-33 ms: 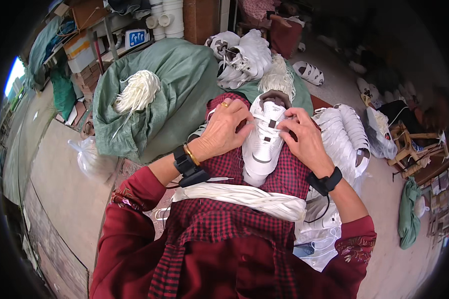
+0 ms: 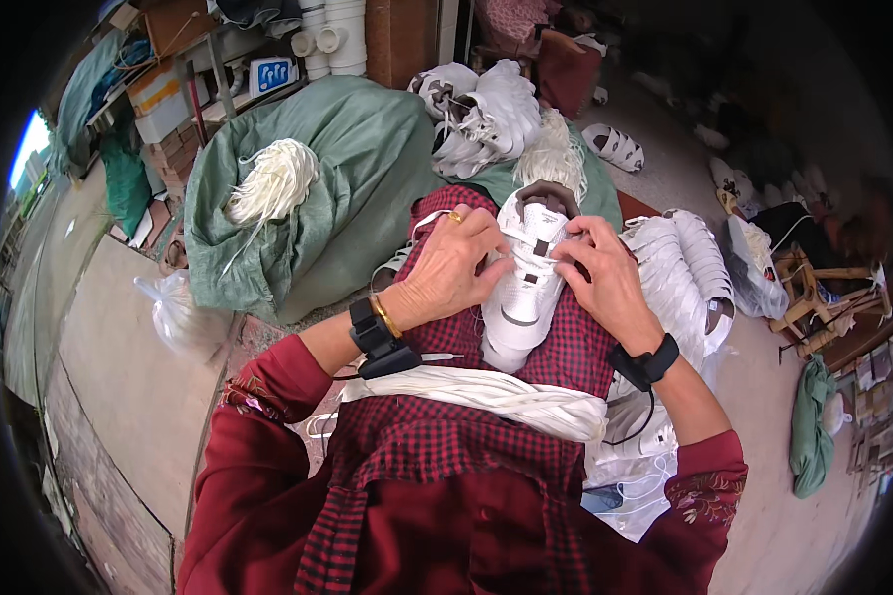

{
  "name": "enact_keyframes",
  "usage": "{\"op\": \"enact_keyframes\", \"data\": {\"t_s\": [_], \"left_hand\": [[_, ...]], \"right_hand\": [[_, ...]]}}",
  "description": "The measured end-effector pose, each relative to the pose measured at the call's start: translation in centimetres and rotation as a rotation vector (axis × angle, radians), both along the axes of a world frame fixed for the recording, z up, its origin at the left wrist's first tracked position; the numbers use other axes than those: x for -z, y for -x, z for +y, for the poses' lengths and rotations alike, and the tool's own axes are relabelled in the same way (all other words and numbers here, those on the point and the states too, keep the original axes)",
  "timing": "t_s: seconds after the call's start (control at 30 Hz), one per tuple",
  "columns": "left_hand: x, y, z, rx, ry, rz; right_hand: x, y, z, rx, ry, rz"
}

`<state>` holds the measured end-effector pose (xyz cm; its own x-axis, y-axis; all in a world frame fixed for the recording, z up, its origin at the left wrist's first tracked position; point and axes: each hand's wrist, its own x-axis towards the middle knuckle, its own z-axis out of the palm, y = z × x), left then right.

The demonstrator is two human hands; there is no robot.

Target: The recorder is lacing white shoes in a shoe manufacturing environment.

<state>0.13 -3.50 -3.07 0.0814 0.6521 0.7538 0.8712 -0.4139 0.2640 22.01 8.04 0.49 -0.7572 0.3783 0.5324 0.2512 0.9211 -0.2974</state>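
Observation:
On my lap, over a red-and-black checked apron (image 2: 437, 436), lies a white shoe upper (image 2: 516, 307) with a dark lining, its toe toward me. A white shoelace (image 2: 534, 258) crosses its front. My left hand (image 2: 451, 256) is at the upper's left edge, thumb and forefinger closed at the lace. At the opposite edge my right hand (image 2: 610, 273) pinches the lace between thumb and forefinger. The fingertips partly hide the lace ends. Across my lap, below the toe, stretches a thick bundle of white laces (image 2: 476, 395).
To the left bulges a green sack (image 2: 367, 149) with a heap of white laces (image 2: 273, 183) on it. White shoe uppers (image 2: 501, 109) are piled ahead, and a stacked row of uppers (image 2: 680, 268) lies at my right. A wooden stool (image 2: 824, 297) is farther right.
My left hand has shifted very slightly right and down, its fingertips closer to the middle of the upper. My right hand and the upper look almost unchanged.

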Motion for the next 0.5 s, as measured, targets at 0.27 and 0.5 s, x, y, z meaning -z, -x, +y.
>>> {"op": "enact_keyframes", "data": {"t_s": [0.27,0.5], "left_hand": [[2.2,-3.4,-1.5,0.06,0.128,0.082],[2.4,-3.5,-1.3,0.067,0.155,0.104]], "right_hand": [[0.0,0.9,-0.5,0.0,-0.258,-0.006],[-0.4,0.1,-2.1,-0.135,0.036,-0.073]]}}
